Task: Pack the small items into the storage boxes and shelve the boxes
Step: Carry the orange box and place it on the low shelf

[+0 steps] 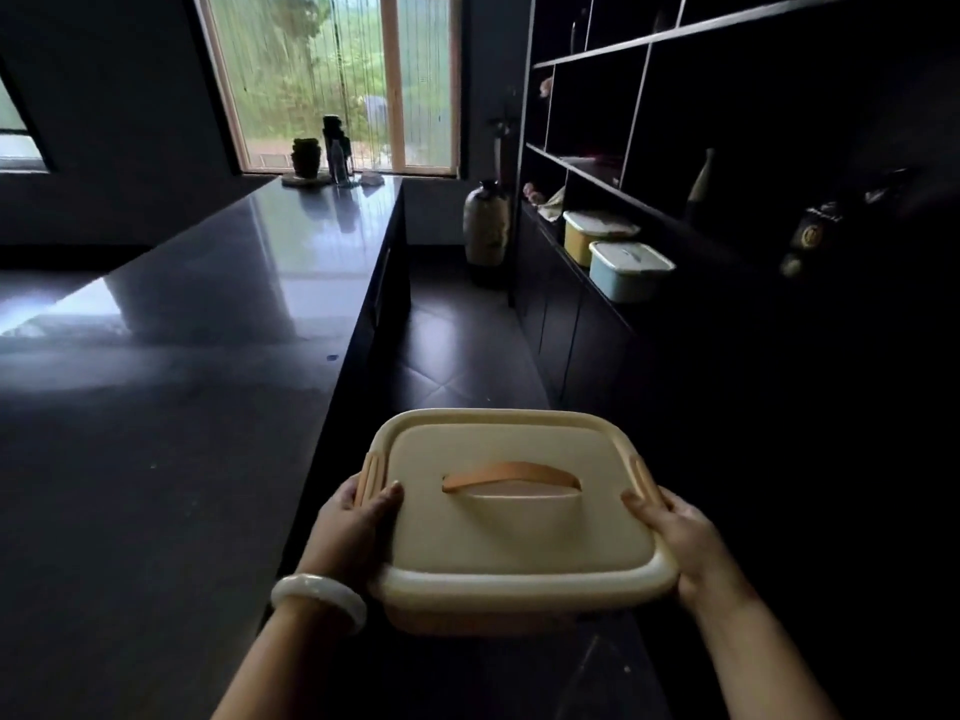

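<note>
Legible text: none.

Dark bottle (812, 236), far right, on the shelf unit (644, 41): carries a pale band of lettering above a round gold emblem; the characters are too small and dim to make out.

Cream storage box (519, 517), near centre: lid and sides plain, with no printing or label visible.

Yellow box (582, 240) and pale blue box (623, 272), right, on the lower shelf: lids and sides unmarked as far as can be seen.

Vase (485, 226), on the floor at the far end of the shelf unit: surface shows a mottled pattern only, with no characters discernible.
</note>
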